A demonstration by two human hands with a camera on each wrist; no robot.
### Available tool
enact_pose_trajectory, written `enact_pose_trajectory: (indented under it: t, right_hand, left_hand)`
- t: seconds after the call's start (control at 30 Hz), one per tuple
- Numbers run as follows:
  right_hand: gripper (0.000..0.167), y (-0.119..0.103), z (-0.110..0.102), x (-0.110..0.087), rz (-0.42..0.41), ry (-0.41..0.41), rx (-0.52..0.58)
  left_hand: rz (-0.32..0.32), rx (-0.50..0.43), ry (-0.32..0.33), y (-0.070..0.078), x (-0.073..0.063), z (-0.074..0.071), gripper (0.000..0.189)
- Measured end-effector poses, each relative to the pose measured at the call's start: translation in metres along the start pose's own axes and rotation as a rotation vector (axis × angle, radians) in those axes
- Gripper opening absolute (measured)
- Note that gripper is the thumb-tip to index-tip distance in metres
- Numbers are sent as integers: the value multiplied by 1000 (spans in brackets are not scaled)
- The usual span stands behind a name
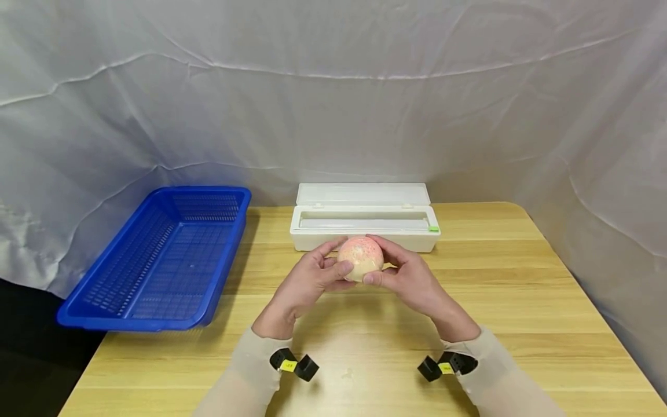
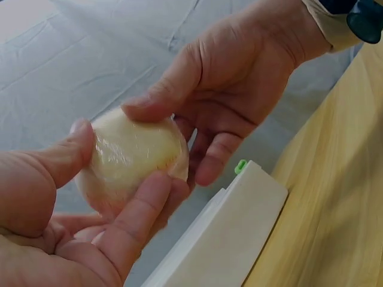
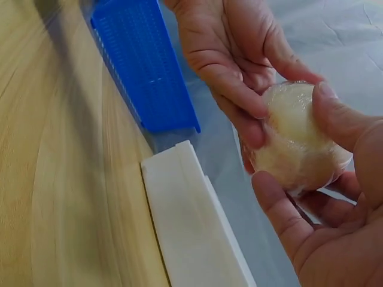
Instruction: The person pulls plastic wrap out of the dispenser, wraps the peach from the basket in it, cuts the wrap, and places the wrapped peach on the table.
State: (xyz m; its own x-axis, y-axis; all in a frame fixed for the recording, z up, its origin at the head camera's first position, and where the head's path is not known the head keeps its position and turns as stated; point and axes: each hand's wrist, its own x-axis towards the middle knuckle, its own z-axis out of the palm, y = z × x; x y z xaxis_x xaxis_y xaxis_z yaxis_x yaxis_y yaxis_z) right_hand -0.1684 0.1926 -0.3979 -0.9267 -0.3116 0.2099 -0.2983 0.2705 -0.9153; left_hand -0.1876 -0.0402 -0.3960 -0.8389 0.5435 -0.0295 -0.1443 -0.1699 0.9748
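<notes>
A round peach [image 1: 361,259], pink on top and cream below, is held up above the table between both hands. Clear, shiny film clings around it, as the right wrist view shows on the peach [image 3: 299,140]. My left hand [image 1: 308,277] grips its left side, thumb in front and fingers curled behind. From the other side my right hand [image 1: 416,282] holds it the same way, its thumb [image 2: 158,98] pressing the peach in the left wrist view. Just behind the hands stands a white cling film dispenser [image 1: 365,241], its lid [image 1: 362,194] raised and a pale roll inside.
On the left of the table lies a blue plastic basket [image 1: 221,272] with perforated sides, jutting past the table's left edge. A small green tab [image 1: 433,229] sits at the dispenser's right end. Grey cloth [image 1: 333,127] hangs behind the wooden table [image 1: 521,301].
</notes>
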Motion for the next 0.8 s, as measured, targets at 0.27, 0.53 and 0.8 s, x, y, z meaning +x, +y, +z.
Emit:
enact_pose_trajectory:
  t: [0.27, 0.53, 0.8]
  right_hand:
    - [61, 2, -4, 2, 99, -50, 130]
    - [74, 5, -6, 2, 45, -47, -64]
    - [74, 21, 0, 1, 36, -8, -182]
  left_hand:
    - [7, 22, 3, 0, 0, -3, 50]
    - [-21, 51, -19, -9, 4, -8, 65]
    - [-1, 354, 66, -17, 6, -5, 68]
